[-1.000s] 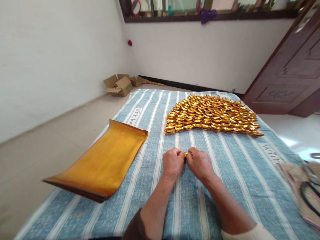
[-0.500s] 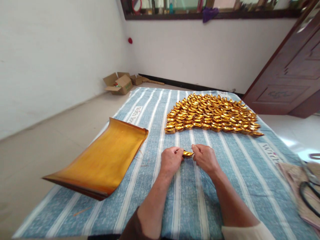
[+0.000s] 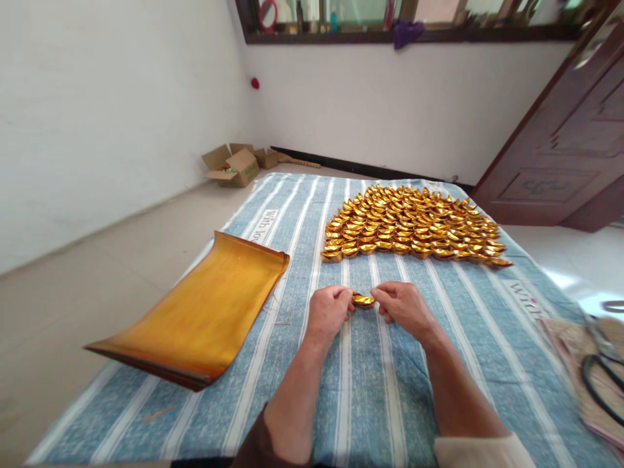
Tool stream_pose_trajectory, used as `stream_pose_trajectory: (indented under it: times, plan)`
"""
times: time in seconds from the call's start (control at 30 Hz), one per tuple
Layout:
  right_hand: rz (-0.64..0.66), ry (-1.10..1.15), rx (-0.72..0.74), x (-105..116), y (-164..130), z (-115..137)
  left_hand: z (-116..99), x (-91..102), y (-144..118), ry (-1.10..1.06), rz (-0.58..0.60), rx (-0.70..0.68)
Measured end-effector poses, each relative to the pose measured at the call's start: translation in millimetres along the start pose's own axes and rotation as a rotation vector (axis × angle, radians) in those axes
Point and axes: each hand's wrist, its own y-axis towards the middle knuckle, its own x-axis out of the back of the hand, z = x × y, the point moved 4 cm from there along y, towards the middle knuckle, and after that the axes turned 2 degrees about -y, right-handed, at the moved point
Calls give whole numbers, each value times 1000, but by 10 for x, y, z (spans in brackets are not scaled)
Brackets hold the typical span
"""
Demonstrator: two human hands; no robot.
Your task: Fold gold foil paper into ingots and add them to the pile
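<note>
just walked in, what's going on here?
A person sits at a blue striped cloth. Both hands pinch one small folded gold-paper ingot by its ends: left hand on the left end, right hand on the right. Beyond it lie rows of finished gold ingots. A curled stack of gold paper sheets lies to the left, scissors at the far right.

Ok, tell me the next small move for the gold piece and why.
Probably carry the ingot forward and set it beside the front row of the ingots. Both hands, left hand and right hand, pinch its ends, and it looks shaped like those laid out.
</note>
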Motion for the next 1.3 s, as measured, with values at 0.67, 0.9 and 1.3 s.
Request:
stream_pose_trajectory:
  times: [0.67,0.9,1.3]
  plan:
    - [83,48,141,-22,21,-2,13,55,20,19,-30,-36]
    - [-36,-126,204,136,48,21,21,66,30,22,-32,-32]
    - [-112,-442,267,669,690,135,63,60,81,12,-19,-32]
